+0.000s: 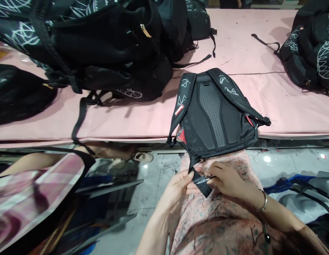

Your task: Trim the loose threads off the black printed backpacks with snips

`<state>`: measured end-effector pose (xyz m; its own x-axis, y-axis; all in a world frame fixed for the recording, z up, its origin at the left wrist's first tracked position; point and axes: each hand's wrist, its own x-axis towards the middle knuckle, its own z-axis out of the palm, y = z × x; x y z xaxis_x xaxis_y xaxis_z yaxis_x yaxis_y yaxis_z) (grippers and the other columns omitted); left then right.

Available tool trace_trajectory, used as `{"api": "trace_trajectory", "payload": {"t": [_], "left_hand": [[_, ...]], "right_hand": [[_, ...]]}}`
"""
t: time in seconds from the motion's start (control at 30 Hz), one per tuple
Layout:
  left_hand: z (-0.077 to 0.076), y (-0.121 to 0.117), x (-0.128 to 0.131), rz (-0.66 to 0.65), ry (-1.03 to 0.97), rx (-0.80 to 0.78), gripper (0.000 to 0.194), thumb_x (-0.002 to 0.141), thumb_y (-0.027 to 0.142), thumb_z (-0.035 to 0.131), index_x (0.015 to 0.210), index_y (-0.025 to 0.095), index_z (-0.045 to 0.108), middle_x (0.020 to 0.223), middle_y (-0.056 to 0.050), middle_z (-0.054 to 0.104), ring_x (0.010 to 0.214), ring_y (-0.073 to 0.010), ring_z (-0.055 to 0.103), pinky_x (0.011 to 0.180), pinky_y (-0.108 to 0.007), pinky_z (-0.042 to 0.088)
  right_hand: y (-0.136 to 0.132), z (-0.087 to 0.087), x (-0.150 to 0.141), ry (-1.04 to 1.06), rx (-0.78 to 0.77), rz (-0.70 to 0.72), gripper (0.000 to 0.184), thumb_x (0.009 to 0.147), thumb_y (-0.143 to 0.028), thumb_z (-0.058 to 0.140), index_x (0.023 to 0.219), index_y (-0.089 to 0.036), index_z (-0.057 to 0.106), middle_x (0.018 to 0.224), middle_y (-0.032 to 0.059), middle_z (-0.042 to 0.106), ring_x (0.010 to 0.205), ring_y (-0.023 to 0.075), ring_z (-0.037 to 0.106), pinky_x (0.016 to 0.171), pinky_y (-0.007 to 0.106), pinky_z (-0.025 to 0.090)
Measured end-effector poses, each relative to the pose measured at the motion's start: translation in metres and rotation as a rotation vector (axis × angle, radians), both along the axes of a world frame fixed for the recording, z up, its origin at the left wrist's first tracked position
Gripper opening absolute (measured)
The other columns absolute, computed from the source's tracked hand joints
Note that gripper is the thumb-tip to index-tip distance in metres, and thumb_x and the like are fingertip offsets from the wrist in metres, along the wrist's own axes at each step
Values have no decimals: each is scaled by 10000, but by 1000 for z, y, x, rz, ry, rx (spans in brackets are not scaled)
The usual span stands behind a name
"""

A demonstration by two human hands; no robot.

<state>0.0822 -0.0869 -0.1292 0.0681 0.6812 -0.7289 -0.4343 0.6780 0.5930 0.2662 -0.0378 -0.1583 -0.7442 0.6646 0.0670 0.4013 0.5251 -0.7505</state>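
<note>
On the pink table, the backpack points lengthwise away from me; my left hand pinches its strap, my right hand a metal tool.

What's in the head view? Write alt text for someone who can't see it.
The left hand holds a black strap end of a backpack, while the right hand holds a small metal tool at it. The backpack lies on a pink table among other black bags.
</note>
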Motion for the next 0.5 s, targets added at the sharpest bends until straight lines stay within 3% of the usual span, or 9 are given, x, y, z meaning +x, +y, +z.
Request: {"api": "trace_trajectory", "payload": {"t": [0.1, 0.2, 0.37, 0.43, 0.5], "left_hand": [[0, -1, -3, 30, -1, -21, 494, 625, 324, 758, 1037, 72, 654, 712, -104, 700, 571, -195, 654, 564, -307, 548], [-2, 0, -6, 104, -19, 1, 434, 682, 240, 709, 1078, 80, 631, 708, -84, 688, 523, -142, 619, 548, -284, 552], [-12, 1, 6, 136, -92, 10, 383, 705, 180, 668, 1078, 105, 625, 696, -69, 682, 563, -142, 627, 564, -255, 536], [-17, 1, 16, 116, -85, 14, 325, 679, 202, 696, 988, 112, 652, 735, -72, 694, 636, -154, 644, 618, -250, 528], [-20, -1, 25, 34, -46, 40, 277, 670, 282, 715, 889, 117, 671, 723, -67, 692, 661, -168, 642, 638, -256, 513]], "right_hand": [[1, -1, -1, 56, 15, -38, 192, 794, -60, 491, 899, -195, 580, 881, 40, 597, 808, 173, 541, 704, 277, 425], [3, -1, 2, 235, -43, -82, 108, 839, -158, 515, 929, -189, 566, 869, 43, 604, 803, 167, 550, 704, 271, 436], [2, 3, 7, 425, -131, -50, 303, 834, -364, 567, 1088, -198, 559, 929, 63, 628, 819, 179, 569, 733, 289, 454], [1, 1, 4, 444, -176, -55, 203, 842, -341, 542, 977, -208, 617, 832, 40, 631, 743, 162, 570, 681, 272, 446], [0, -3, -1, 486, -258, -185, 178, 812, -355, 571, 764, -194, 628, 675, 10, 588, 629, 140, 535, 593, 248, 413]]}}
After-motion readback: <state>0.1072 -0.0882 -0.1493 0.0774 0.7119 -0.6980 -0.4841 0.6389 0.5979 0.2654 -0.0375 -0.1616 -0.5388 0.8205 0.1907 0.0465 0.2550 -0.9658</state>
